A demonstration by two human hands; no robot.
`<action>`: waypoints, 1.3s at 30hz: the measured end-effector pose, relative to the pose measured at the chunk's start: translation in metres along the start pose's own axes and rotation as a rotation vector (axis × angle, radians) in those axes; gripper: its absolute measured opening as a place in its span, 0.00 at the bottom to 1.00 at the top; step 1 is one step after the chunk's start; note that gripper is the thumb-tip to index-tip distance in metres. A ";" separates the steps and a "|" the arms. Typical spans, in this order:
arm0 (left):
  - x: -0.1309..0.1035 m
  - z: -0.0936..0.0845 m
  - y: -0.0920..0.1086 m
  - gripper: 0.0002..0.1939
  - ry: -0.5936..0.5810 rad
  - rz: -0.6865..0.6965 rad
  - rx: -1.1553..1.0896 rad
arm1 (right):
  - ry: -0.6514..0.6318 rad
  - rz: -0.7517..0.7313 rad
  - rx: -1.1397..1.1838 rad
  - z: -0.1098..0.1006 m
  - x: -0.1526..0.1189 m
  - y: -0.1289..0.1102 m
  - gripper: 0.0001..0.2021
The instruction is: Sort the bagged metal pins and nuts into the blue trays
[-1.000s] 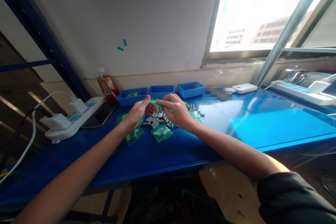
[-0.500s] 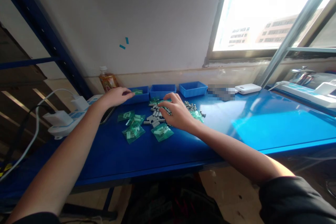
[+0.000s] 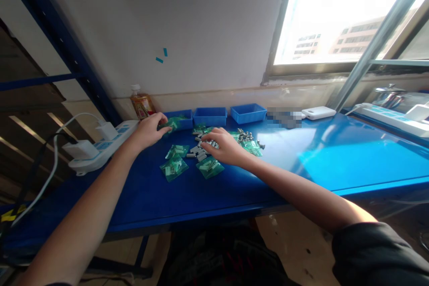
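My left hand (image 3: 150,132) is closed on a green packet (image 3: 173,124), blurred, in front of the left blue bin (image 3: 187,117). My right hand (image 3: 223,147) rests over a pile of silver metal cylinders (image 3: 201,152); its fingers are bent, and their tips partly hide among the pieces, so any held piece cannot be made out. Nearer the front edge lie green packets with small parts inside, among them one on the left (image 3: 174,168) and one below my right hand (image 3: 209,167). Small metal fittings (image 3: 245,135) and another green packet (image 3: 252,147) sit right of that hand.
Two more blue bins, middle (image 3: 210,117) and right (image 3: 248,114), stand along the wall. A bottle (image 3: 141,103) and a white power strip (image 3: 103,149) are at the left. A white device (image 3: 318,112) and another power strip (image 3: 395,118) lie at the right.
My left hand has drawn back from the left bin's inside with a green packet in it. A packet at the left of the group is gone from the table. My right hand's fingers have lowered onto the pile.
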State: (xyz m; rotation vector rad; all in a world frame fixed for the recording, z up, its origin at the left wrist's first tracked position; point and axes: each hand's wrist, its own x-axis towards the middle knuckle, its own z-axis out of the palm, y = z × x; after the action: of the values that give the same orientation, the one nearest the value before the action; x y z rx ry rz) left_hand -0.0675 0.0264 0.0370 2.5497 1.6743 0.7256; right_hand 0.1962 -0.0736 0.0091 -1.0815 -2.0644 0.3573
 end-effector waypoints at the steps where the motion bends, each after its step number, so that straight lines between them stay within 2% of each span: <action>1: -0.004 0.000 0.014 0.12 0.185 0.087 -0.039 | -0.032 0.104 0.169 0.000 0.002 -0.002 0.18; 2: -0.008 0.001 0.029 0.10 0.292 0.201 -0.077 | -0.058 0.216 0.359 0.000 0.003 -0.005 0.23; 3: -0.013 0.003 0.044 0.07 0.337 0.314 -0.103 | -0.066 0.319 0.547 0.001 0.005 -0.006 0.27; 5: -0.023 0.009 0.071 0.04 0.289 0.528 -0.136 | -0.009 0.442 0.828 0.002 0.007 -0.007 0.28; 7: -0.031 0.016 0.090 0.06 0.189 0.657 -0.138 | 0.075 0.467 0.900 0.004 0.008 -0.003 0.23; 9: -0.036 0.021 0.099 0.07 0.110 0.690 -0.139 | 0.162 0.438 0.762 0.004 0.009 0.005 0.18; 11: -0.036 0.024 0.100 0.13 0.050 0.610 -0.191 | 0.258 0.315 0.458 0.004 0.008 0.014 0.15; 12: -0.035 0.025 0.098 0.17 0.016 0.523 -0.257 | 0.304 0.216 0.290 0.003 0.008 0.018 0.14; 14: -0.031 0.027 0.095 0.26 -0.072 0.274 -0.467 | 0.346 -0.002 0.026 0.002 0.006 0.024 0.10; 16: -0.027 0.030 0.091 0.32 -0.149 0.038 -0.685 | 0.316 -0.160 -0.101 0.001 0.005 0.024 0.10; 17: -0.026 0.032 0.090 0.31 -0.163 -0.036 -0.756 | 0.287 -0.210 -0.136 0.002 0.004 0.023 0.11; 19: -0.026 0.034 0.088 0.25 -0.148 -0.082 -0.802 | 0.236 -0.268 -0.204 0.003 0.003 0.019 0.12; 21: -0.028 0.033 0.087 0.18 -0.069 -0.077 -0.783 | 0.206 -0.270 -0.274 0.005 0.001 0.015 0.14; 22: -0.029 0.031 0.086 0.15 0.017 -0.057 -0.731 | 0.194 -0.248 -0.306 0.007 0.000 0.013 0.14; 26: -0.018 0.012 0.077 0.09 0.545 0.168 -0.250 | 0.089 -0.114 -0.381 0.010 -0.003 0.011 0.15; 27: -0.011 0.006 0.073 0.09 0.634 0.200 -0.146 | 0.055 -0.097 -0.387 0.010 -0.003 0.011 0.15; 28: -0.002 0.001 0.069 0.10 0.681 0.187 -0.073 | 0.028 -0.087 -0.388 0.010 -0.003 0.011 0.15; 29: 0.007 -0.004 0.064 0.11 0.671 0.163 -0.004 | 0.010 -0.082 -0.389 0.010 -0.003 0.011 0.14; 30: 0.016 -0.008 0.060 0.12 0.584 0.135 0.067 | 0.000 -0.078 -0.389 0.009 -0.003 0.011 0.14; 31: 0.023 -0.009 0.056 0.14 0.399 0.095 0.131 | -0.004 -0.074 -0.389 0.007 -0.003 0.011 0.14; 33: 0.030 -0.009 0.049 0.23 -0.090 0.037 0.192 | 0.002 -0.067 -0.393 0.004 -0.003 0.009 0.15; 34: 0.029 -0.007 0.046 0.26 -0.271 0.028 0.187 | 0.006 -0.065 -0.397 0.001 -0.003 0.007 0.15; 35: 0.025 -0.004 0.042 0.29 -0.403 0.031 0.169 | 0.007 -0.064 -0.402 -0.001 -0.003 0.006 0.15; 37: 0.013 0.002 0.034 0.33 -0.545 0.055 0.122 | 0.000 -0.064 -0.411 -0.004 -0.003 0.005 0.15; 39: 0.001 0.008 0.023 0.38 -0.620 0.061 0.061 | -0.026 -0.067 -0.415 -0.005 -0.003 0.005 0.15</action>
State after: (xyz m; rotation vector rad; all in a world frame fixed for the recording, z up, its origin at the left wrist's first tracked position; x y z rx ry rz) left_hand -0.0442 0.0192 0.0360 2.4933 1.4194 -0.1276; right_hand 0.2037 -0.0732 0.0079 -1.2451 -2.2493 -0.0989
